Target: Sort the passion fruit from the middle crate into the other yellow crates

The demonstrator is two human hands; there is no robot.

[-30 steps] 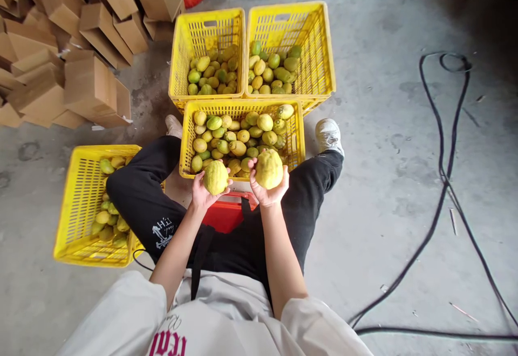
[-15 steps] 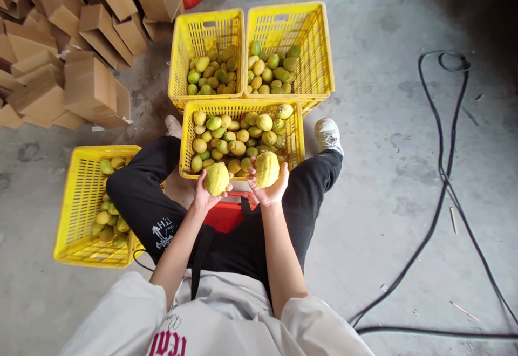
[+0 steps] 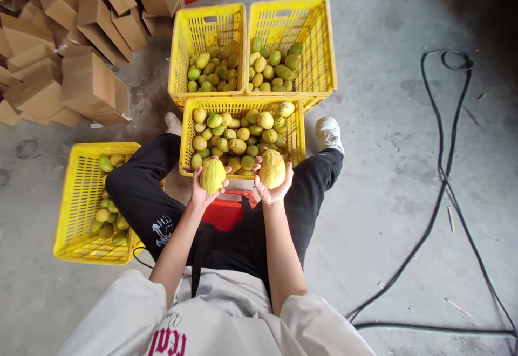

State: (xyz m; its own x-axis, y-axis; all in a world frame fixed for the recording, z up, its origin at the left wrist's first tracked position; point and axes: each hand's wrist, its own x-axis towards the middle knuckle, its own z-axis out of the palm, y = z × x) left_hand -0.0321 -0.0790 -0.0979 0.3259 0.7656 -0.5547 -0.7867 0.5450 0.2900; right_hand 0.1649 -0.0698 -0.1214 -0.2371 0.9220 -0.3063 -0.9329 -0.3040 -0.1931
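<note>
My left hand [image 3: 199,191] holds a yellow-green fruit [image 3: 212,176], fingers curled round its sides. My right hand [image 3: 282,189] grips a yellow, bumpy fruit [image 3: 272,169] at about the same height. Both fruits are apart, over the near edge of a yellow crate [image 3: 300,129] filled with many yellow and green fruits. Behind it stand two more yellow crates, the back left one [image 3: 181,43] and the back right one [image 3: 324,43], each partly filled with similar fruits.
Another fruit crate [image 3: 75,205] stands by my left knee. Cardboard boxes [image 3: 89,83] are piled at the upper left. A red seat [image 3: 222,214] shows between my legs. Black cable [image 3: 435,218] loops over the floor at the right.
Both hands still hold their fruits. The left fruit has turned and shifted slightly left; the right fruit has turned and shifted slightly right. The view has moved a little.
</note>
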